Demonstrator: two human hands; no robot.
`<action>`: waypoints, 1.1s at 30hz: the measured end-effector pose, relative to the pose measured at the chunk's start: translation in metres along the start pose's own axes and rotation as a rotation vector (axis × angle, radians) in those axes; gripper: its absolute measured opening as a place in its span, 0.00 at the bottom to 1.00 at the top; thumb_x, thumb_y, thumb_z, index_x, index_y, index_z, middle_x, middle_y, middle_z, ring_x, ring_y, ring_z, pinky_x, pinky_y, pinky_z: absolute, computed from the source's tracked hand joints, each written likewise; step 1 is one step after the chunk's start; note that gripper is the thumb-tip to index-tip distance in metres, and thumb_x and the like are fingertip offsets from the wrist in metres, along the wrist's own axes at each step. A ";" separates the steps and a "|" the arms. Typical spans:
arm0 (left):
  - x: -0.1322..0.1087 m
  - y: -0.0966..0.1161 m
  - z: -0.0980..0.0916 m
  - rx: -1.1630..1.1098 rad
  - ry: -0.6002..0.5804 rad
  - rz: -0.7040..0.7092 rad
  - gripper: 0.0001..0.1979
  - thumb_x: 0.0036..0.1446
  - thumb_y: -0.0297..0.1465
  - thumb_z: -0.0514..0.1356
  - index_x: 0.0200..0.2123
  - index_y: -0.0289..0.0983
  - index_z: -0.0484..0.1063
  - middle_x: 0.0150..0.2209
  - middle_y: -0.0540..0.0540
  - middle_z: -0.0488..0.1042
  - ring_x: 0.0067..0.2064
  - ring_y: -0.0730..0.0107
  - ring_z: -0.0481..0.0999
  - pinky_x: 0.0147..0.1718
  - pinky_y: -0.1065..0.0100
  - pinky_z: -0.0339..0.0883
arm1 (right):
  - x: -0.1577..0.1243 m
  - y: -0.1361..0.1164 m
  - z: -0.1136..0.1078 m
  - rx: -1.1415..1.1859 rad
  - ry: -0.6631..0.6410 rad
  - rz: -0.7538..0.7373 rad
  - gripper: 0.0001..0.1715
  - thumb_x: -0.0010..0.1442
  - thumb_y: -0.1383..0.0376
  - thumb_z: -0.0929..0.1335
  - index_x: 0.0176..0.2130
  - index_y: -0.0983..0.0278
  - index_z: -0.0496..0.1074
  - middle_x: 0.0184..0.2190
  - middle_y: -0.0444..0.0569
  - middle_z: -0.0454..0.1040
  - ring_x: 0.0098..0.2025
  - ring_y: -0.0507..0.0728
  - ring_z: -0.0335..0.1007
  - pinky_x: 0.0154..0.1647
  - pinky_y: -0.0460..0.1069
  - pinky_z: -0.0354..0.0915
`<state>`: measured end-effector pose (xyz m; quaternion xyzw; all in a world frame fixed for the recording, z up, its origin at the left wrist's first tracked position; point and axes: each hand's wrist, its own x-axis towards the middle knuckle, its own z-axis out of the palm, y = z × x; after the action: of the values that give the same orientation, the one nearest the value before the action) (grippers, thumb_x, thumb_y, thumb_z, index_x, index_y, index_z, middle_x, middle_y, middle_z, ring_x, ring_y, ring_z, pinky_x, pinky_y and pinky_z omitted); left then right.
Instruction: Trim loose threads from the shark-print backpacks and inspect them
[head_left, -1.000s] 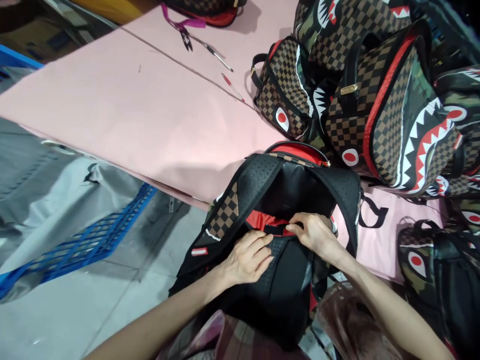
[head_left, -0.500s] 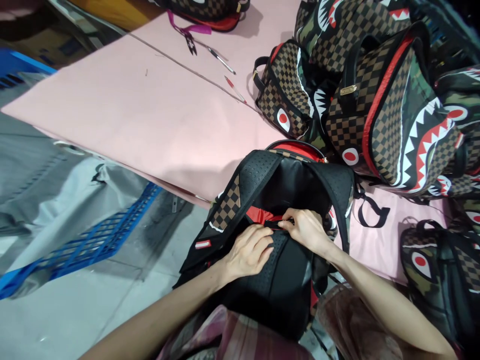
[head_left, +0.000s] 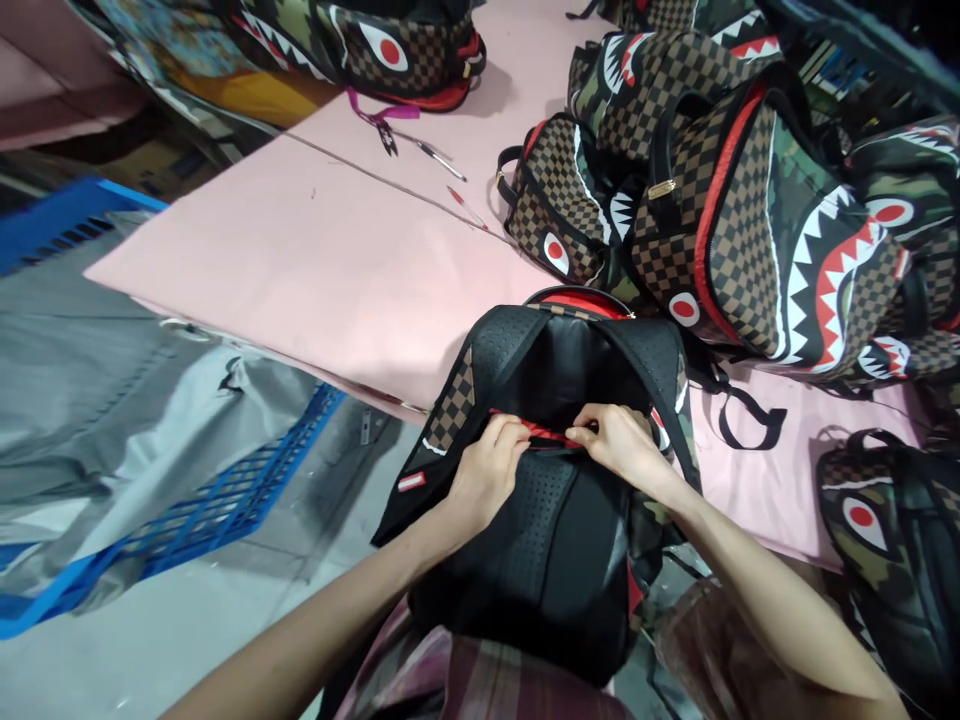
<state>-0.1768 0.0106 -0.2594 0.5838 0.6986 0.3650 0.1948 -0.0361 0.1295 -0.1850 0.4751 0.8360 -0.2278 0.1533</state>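
A black backpack (head_left: 547, 540) with checkered and camouflage side panels lies over the table's front edge and my lap, its padded back and straps facing up. A red-lined opening (head_left: 547, 432) runs across its back panel. My left hand (head_left: 489, 468) pinches the left part of that opening's edge. On the right part, my right hand (head_left: 616, 440) has thumb and forefinger pressed together at the black and red trim. Both hands are a short way apart, with red lining showing between them.
Several shark-mouth backpacks (head_left: 750, 220) are piled at the right of the pink table (head_left: 337, 260). Pens (head_left: 442, 160) and small snips (head_left: 387, 138) lie farther back. A blue crate (head_left: 202, 525) with grey material stands at the left. Another backpack (head_left: 885, 530) is at the lower right.
The view has shifted, showing more of the bag at the far side. My left hand has drawn back from the back panel to the opening's left part, and more red lining shows between my hands.
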 end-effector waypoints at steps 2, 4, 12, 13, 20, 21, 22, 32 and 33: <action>0.017 0.004 -0.009 0.015 -0.198 -0.017 0.10 0.60 0.28 0.51 0.40 0.36 0.71 0.39 0.45 0.72 0.38 0.69 0.74 0.37 0.70 0.68 | 0.000 -0.001 0.002 -0.037 0.039 0.021 0.14 0.57 0.56 0.64 0.38 0.59 0.74 0.31 0.47 0.77 0.36 0.57 0.72 0.33 0.47 0.55; 0.035 0.008 -0.018 0.015 -0.401 -0.048 0.11 0.58 0.28 0.53 0.40 0.37 0.74 0.37 0.45 0.75 0.38 0.67 0.74 0.39 0.69 0.67 | 0.001 -0.002 0.003 -0.063 0.048 0.024 0.15 0.58 0.57 0.63 0.39 0.60 0.74 0.32 0.49 0.77 0.38 0.58 0.72 0.34 0.48 0.55; 0.068 0.018 -0.028 0.042 -0.652 -0.198 0.09 0.52 0.30 0.58 0.32 0.39 0.79 0.31 0.48 0.79 0.36 0.67 0.77 0.33 0.73 0.62 | 0.003 0.001 0.003 -0.069 0.060 0.002 0.13 0.58 0.57 0.63 0.36 0.59 0.75 0.31 0.48 0.77 0.38 0.59 0.72 0.33 0.48 0.55; 0.070 0.018 -0.026 0.054 -0.667 -0.192 0.08 0.51 0.30 0.59 0.32 0.39 0.79 0.30 0.48 0.79 0.36 0.68 0.77 0.33 0.73 0.62 | 0.003 0.002 0.004 -0.070 0.063 0.005 0.13 0.58 0.56 0.64 0.36 0.58 0.75 0.31 0.48 0.77 0.38 0.59 0.72 0.33 0.48 0.55; 0.065 0.017 -0.010 0.419 -0.641 -0.021 0.11 0.53 0.23 0.52 0.34 0.33 0.74 0.33 0.41 0.77 0.37 0.61 0.77 0.35 0.67 0.65 | 0.001 0.001 0.002 -0.045 0.065 -0.005 0.12 0.58 0.57 0.64 0.35 0.60 0.75 0.29 0.48 0.77 0.37 0.58 0.72 0.32 0.47 0.55; 0.063 0.018 -0.008 0.457 -0.619 -0.019 0.12 0.52 0.20 0.51 0.36 0.30 0.73 0.35 0.38 0.77 0.38 0.58 0.77 0.35 0.64 0.66 | 0.000 0.001 0.002 -0.044 0.067 -0.010 0.12 0.58 0.57 0.64 0.35 0.60 0.75 0.30 0.48 0.77 0.37 0.58 0.72 0.32 0.47 0.55; 0.061 0.020 -0.005 0.483 -0.601 -0.025 0.14 0.50 0.18 0.50 0.37 0.28 0.72 0.36 0.35 0.76 0.38 0.55 0.77 0.34 0.62 0.66 | 0.000 0.001 0.002 -0.040 0.069 -0.012 0.12 0.58 0.57 0.64 0.35 0.59 0.75 0.30 0.48 0.77 0.37 0.58 0.72 0.32 0.47 0.55; 0.054 0.020 -0.003 0.541 -0.456 -0.084 0.17 0.46 0.15 0.47 0.37 0.29 0.68 0.35 0.38 0.74 0.37 0.59 0.76 0.36 0.64 0.68 | 0.010 -0.002 0.006 0.001 0.027 -0.011 0.13 0.57 0.55 0.64 0.33 0.57 0.75 0.30 0.47 0.77 0.37 0.58 0.72 0.34 0.48 0.57; 0.054 0.020 -0.003 0.530 -0.445 -0.090 0.16 0.46 0.15 0.47 0.36 0.30 0.68 0.35 0.38 0.74 0.37 0.59 0.76 0.36 0.64 0.68 | 0.011 -0.003 0.007 0.006 0.019 -0.018 0.13 0.58 0.56 0.64 0.33 0.58 0.75 0.30 0.47 0.77 0.38 0.58 0.72 0.34 0.48 0.57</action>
<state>-0.1781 0.0624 -0.2347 0.6479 0.7346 0.0259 0.1998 -0.0441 0.1329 -0.1951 0.4700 0.8411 -0.2270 0.1416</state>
